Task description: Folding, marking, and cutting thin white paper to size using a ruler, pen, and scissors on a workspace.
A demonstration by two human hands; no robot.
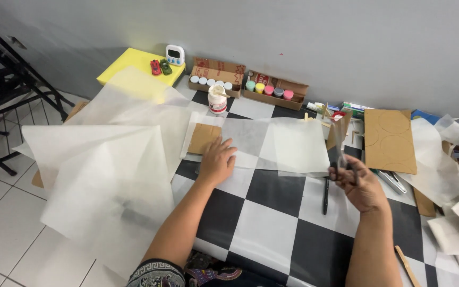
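My left hand (216,159) lies flat, fingers spread, on a strip of thin translucent white paper (272,143) spread over the black-and-white checkered mat (272,212). A brown cardboard piece (204,137) sits partly under that paper, just beyond the fingers. My right hand (359,186) is raised above the mat and grips a small dark tool with a thin piece of translucent sheet (338,138) standing up from it; what the tool is I cannot tell. A black pen (325,195) lies on the mat just left of the right hand.
Large translucent sheets (107,159) cover the left side. At the back stand a white glue jar (217,99), two cardboard boxes of paint pots (251,84), a timer (175,54) and toy cars on a yellow board. A cardboard sheet with drawn circles (389,139) and paper scraps lie right.
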